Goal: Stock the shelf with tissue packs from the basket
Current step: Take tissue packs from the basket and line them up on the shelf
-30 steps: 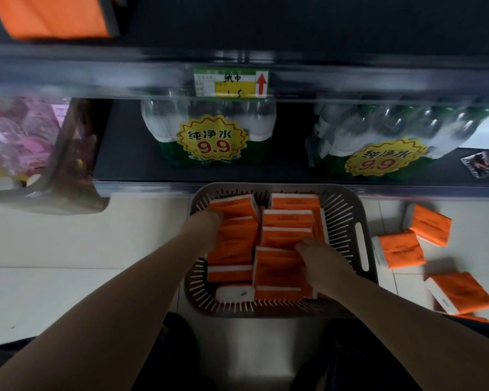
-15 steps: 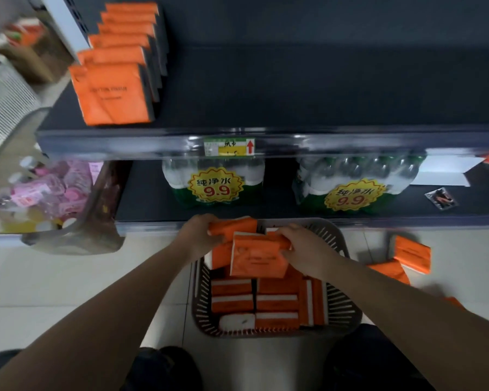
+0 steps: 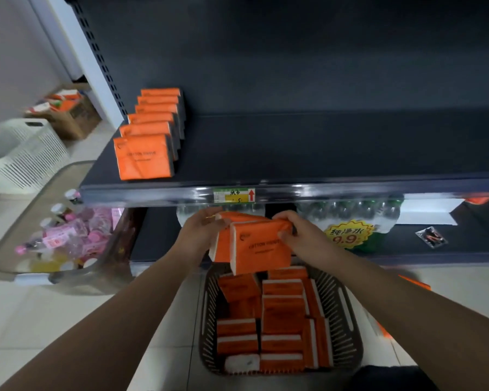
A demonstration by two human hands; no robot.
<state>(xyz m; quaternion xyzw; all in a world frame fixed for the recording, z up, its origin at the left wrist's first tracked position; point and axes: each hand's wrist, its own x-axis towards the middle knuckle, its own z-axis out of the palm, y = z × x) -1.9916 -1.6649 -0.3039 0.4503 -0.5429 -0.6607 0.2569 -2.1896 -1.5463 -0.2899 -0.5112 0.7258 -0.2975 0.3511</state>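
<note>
Orange tissue packs (image 3: 254,246) are pressed together between my two hands, held upright above the basket and just below the shelf's front edge. My left hand (image 3: 201,230) grips their left end and my right hand (image 3: 297,235) grips the right end. The brown slotted basket (image 3: 347,314) on the floor holds several more orange packs (image 3: 283,311). On the dark shelf (image 3: 294,148), a row of several orange packs (image 3: 150,134) stands at the left end.
The shelf to the right of the row is bare. Bottled water packs with yellow 9.9 labels (image 3: 350,230) sit on the lower shelf. A bin of pink items (image 3: 68,235) and a white basket (image 3: 23,156) stand at left. Loose orange packs (image 3: 412,283) lie on the floor at right.
My hands went from reaching into the basket to lifting the tissue packs up toward the shelf edge. My view has tilted up, showing more of the shelf.
</note>
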